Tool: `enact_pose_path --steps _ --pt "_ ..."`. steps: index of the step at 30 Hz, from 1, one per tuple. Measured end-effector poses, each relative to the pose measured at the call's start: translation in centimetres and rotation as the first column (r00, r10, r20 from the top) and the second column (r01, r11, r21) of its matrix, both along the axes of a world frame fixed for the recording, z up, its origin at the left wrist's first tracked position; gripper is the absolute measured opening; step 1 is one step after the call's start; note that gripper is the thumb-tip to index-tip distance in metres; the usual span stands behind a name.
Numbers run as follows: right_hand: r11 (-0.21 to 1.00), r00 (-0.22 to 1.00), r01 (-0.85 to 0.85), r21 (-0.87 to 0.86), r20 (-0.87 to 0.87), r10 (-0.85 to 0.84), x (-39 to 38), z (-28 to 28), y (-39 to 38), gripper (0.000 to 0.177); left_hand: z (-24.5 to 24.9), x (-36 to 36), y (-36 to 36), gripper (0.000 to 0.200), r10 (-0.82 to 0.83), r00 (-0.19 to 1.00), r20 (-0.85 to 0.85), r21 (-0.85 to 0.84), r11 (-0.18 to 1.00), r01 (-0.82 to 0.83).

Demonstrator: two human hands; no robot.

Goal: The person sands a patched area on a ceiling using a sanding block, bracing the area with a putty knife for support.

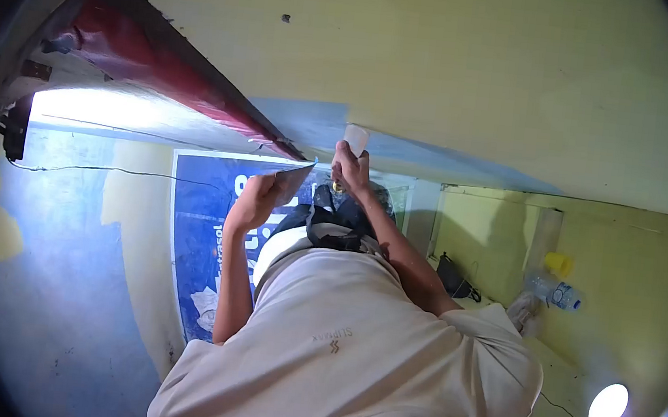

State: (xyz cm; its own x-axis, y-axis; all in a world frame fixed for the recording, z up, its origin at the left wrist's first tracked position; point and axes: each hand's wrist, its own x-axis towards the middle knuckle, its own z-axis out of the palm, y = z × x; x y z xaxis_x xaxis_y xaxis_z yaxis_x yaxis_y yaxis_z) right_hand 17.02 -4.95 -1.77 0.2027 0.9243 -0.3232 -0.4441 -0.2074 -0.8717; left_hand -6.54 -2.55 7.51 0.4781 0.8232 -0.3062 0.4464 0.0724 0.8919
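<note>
My left hand (253, 202) is closed on the edge of a thin, flat grey plate (294, 181), held tilted in front of my waist. To its right, my right hand (352, 170) grips a small whitish, translucent scraper-like blade (355, 137). The blade's far edge is at the yellow and pale blue wall (303, 116); whether it touches cannot be made out. Any handle is hidden in my fingers.
A red strip (147, 50) runs along a ledge at upper left, above a bright light. A blue printed banner (198, 227) lies beyond my left arm. To the right are a plastic bottle (565, 296), a black bag (453, 276) and a round lit lamp (608, 406) with a cord.
</note>
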Motion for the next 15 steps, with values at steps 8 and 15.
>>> enact_pose_path --steps 8,15 --pt "1.000 1.000 -0.007 -0.026 0.026 0.007 0.5 -1.5 0.5 0.054 0.7 0.3 -0.2 0.022 0.028 0.997 0.070 -0.003 1.000 -0.027" --pt "0.998 0.995 -0.057 0.023 0.078 0.055 0.6 -0.6 1.1 0.054 -1.0 0.0 -0.4 0.024 0.010 0.998 0.057 -0.023 1.000 -0.009"
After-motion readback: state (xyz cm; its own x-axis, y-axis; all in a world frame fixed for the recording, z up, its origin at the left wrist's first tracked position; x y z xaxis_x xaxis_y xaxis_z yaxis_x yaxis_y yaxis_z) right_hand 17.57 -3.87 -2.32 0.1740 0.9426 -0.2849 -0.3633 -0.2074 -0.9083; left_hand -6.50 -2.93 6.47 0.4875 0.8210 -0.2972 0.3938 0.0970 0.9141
